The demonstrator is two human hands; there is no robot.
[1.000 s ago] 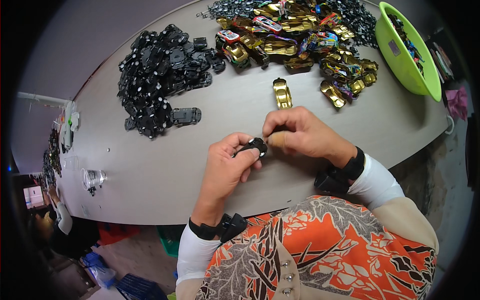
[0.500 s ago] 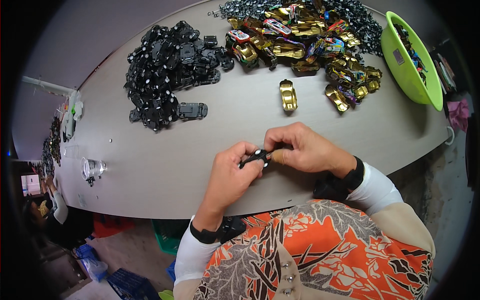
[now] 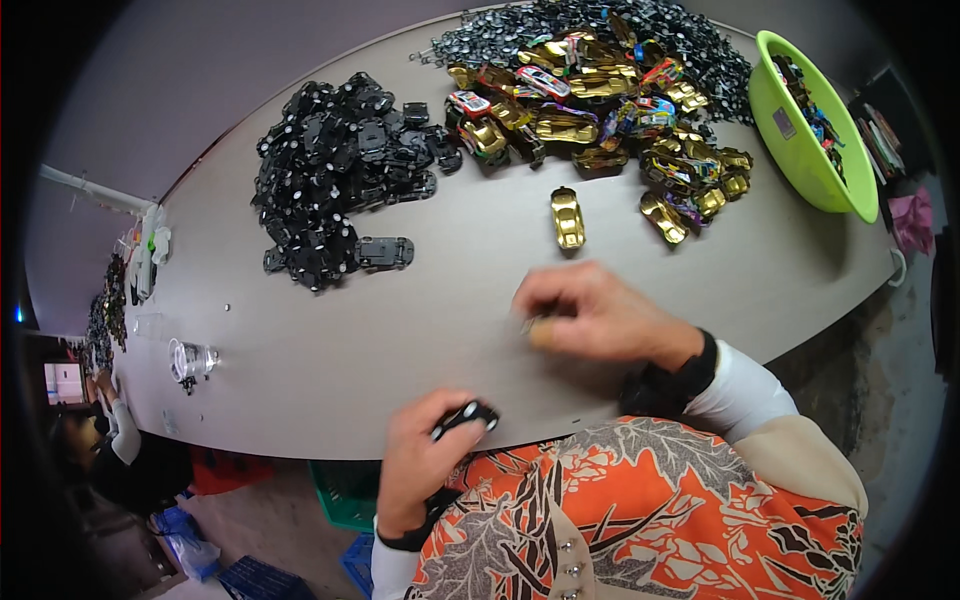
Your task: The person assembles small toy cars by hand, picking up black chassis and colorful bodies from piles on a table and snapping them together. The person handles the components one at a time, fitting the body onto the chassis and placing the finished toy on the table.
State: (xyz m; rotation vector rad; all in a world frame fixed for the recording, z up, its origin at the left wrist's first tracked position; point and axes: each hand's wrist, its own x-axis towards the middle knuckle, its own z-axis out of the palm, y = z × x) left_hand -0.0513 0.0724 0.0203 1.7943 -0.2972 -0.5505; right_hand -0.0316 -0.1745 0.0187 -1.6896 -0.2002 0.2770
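Close to the table's front edge, my left hand grips a black toy car chassis with white wheel hubs between thumb and fingers. My right hand hovers over the table to the right, apart from the chassis and smeared by motion. Its fingers are curled against the thumb, which wears a tan cover. A small dark bit shows at the fingertips, too blurred to name. Beyond that hand lies a single gold toy car body.
Black chassis are heaped at back left. Gold and colourful car bodies form a pile before many small wheel parts. A green basin stands at right, a clear cup at left. Another person sits far left.
My hands have come apart. The left one has moved down toward the table's near edge with the chassis, while the right has stayed over the table, its fingers off the chassis.
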